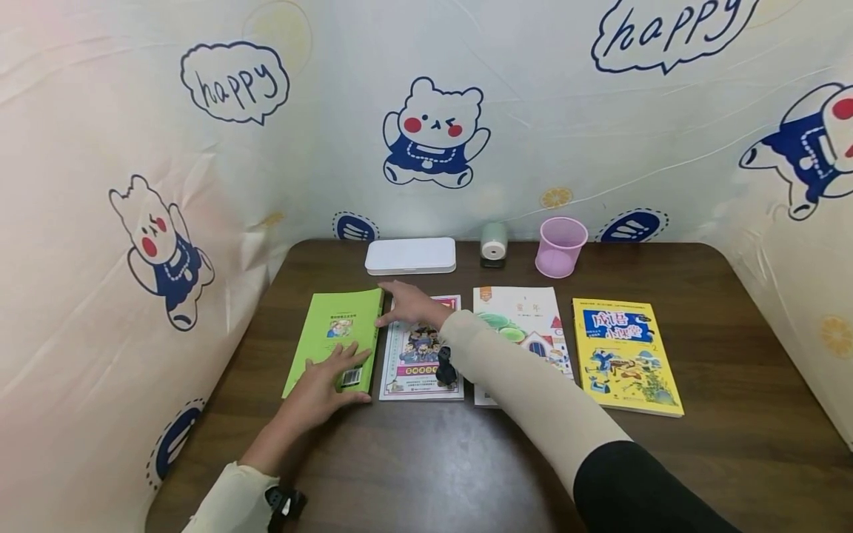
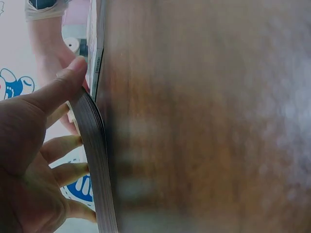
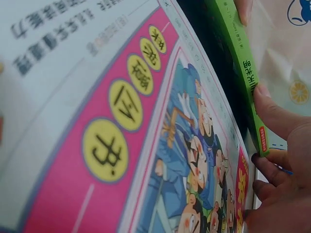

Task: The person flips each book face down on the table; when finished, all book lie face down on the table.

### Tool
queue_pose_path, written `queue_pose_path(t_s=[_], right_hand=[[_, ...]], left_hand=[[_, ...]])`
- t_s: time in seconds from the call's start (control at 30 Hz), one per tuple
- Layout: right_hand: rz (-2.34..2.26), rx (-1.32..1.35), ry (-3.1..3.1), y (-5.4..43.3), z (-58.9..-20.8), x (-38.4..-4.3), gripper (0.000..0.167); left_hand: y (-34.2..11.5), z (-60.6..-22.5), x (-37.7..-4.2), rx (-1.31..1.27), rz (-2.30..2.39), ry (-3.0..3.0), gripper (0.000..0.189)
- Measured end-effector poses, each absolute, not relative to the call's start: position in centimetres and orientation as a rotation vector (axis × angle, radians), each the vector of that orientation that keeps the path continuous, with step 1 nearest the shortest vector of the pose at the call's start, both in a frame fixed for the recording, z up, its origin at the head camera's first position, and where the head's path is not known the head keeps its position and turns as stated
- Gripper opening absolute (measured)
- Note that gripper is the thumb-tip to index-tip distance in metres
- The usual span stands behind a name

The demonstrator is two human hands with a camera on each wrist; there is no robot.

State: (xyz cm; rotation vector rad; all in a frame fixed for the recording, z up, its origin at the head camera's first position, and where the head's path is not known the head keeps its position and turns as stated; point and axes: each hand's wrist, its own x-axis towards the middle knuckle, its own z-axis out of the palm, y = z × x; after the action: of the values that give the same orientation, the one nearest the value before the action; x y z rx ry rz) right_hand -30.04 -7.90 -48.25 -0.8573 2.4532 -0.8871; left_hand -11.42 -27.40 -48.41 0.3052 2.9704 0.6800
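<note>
A green book (image 1: 335, 326) lies at the left of the row with its barcode side up. My left hand (image 1: 328, 385) spreads its fingers over the cover, the thumb at its near right corner; the left wrist view shows this thumb (image 2: 68, 82) beside the page block. At the far right corner, my right hand (image 1: 415, 305) touches the book with thumb and fingertips. In the right wrist view, its thumb (image 3: 272, 111) rests along the green spine (image 3: 245, 77). A white-and-pink illustrated book (image 1: 421, 370) lies beneath the right wrist, partly covered by it.
Further right lie a white book (image 1: 523, 303), partly behind the right forearm, and a yellow book (image 1: 626, 355). Along the back of the brown table (image 1: 413, 466) stand a white flat case (image 1: 410, 255), a small green device (image 1: 493, 240) and a pink cup (image 1: 561, 248). Printed cloth (image 1: 320, 148) hangs behind.
</note>
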Motion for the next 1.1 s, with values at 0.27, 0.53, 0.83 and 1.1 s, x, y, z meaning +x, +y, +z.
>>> queue_pose_path(t_s=[0.27,0.53,0.83,1.1], right_hand=[[-0.776,-0.866,2.518,-8.1,-48.29,-29.48,0.093],[-0.745,-0.878,2.55,-8.22,-48.68,-29.47,0.093],[-0.759,-0.881,2.575,-8.27,-48.86,-29.19,0.091],[-0.697,-0.879,2.603,-8.46,-48.95,-29.3,0.092]], left_hand=[[-27.44,-48.52,-11.34,0.304,0.627,2.957,0.072],[-27.57,-48.3,-11.5,0.282,0.59,2.939,0.069],[-27.68,-48.27,-11.54,0.322,0.55,2.936,0.067],[-27.69,-48.31,-11.62,0.337,0.535,2.947,0.067]])
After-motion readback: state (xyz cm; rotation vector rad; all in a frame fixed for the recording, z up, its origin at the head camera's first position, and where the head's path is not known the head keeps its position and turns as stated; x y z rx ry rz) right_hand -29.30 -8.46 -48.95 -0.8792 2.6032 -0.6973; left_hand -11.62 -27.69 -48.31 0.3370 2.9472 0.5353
